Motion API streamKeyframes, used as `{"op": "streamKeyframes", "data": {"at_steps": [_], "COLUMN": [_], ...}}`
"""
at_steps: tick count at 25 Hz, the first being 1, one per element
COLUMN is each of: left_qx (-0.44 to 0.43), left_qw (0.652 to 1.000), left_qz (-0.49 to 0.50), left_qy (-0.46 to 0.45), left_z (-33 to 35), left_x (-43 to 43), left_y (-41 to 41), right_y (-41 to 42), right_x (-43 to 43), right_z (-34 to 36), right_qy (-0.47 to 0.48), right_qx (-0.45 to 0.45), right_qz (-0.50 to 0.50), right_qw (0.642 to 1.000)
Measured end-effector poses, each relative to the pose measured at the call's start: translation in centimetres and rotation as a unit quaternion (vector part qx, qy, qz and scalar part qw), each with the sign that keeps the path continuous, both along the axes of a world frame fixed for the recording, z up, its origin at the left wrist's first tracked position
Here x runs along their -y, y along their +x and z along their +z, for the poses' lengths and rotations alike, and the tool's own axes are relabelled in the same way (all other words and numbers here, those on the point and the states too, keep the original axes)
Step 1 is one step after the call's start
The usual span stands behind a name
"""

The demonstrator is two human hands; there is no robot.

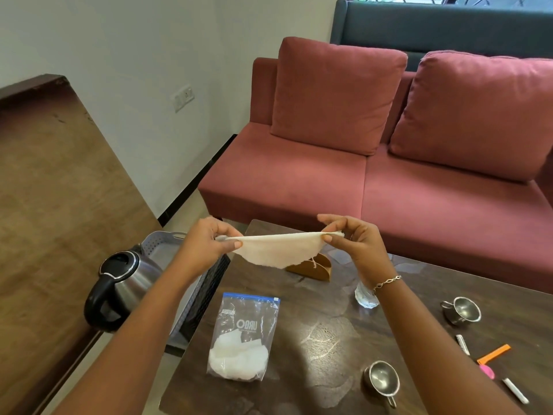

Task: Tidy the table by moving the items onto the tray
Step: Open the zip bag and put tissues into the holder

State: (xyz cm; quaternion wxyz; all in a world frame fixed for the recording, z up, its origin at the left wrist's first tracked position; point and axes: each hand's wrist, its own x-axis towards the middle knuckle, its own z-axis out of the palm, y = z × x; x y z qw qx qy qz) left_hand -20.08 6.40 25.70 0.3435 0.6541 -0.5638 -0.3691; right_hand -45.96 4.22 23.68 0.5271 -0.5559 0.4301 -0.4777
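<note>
Both hands hold a cream cloth (275,250) stretched in the air above the far left part of the dark table (314,339). My left hand (209,241) pinches its left end and my right hand (350,235) pinches its right end. A grey perforated tray (158,241) sits to the left of the table, partly hidden by my left arm, with a steel kettle (122,283) on it. On the table lie a clear zip bag (242,336) with white contents, two steel cups (462,310) (383,380), a glass (365,296) and a wooden holder (311,268).
A red sofa (374,145) stands just beyond the table. At the table's right edge lie two white markers (462,344), an orange clip (493,353) and a pink item (487,371). A brown wooden surface (54,190) fills the left side.
</note>
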Motion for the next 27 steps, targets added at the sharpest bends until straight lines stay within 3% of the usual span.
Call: {"op": "streamKeyframes", "data": {"at_steps": [2,5,8,11,17,20,22,27], "left_qx": [0.044,0.128,0.093,0.032,-0.13,-0.239,-0.305,-0.389], "left_qw": [0.999,0.983,0.979,0.977,0.978,0.967,0.951,0.92], "left_qz": [-0.028,-0.13,-0.177,-0.202,-0.157,-0.088,-0.043,0.044], "left_qy": [0.011,0.005,-0.051,-0.06,-0.039,-0.023,-0.009,0.012], "left_z": [-0.4,-0.3,0.3,-0.1,-0.1,-0.2,-0.5,-2.2], "left_x": [-0.1,-0.8,-1.3,-1.2,-1.6,-1.8,-1.8,-1.4], "left_y": [-0.2,-1.2,-4.0,-5.9,-6.4,-6.4,-6.3,-5.8], "right_y": [0.1,0.5,1.1,2.0,2.3,1.7,1.4,2.1], "right_x": [0.0,0.0,-0.1,-0.7,-0.1,-0.1,-0.6,-1.5], "right_z": [0.5,1.3,2.6,4.0,4.7,3.6,2.3,-0.6], "right_qy": [-0.007,-0.068,-0.139,-0.172,-0.147,-0.019,0.076,0.145], "right_qx": [-0.003,-0.115,-0.255,-0.303,-0.225,-0.076,-0.01,-0.014], "right_qz": [0.009,0.006,0.035,0.073,0.1,0.116,0.143,0.13], "right_qw": [1.0,0.991,0.956,0.935,0.958,0.99,0.987,0.981]}}
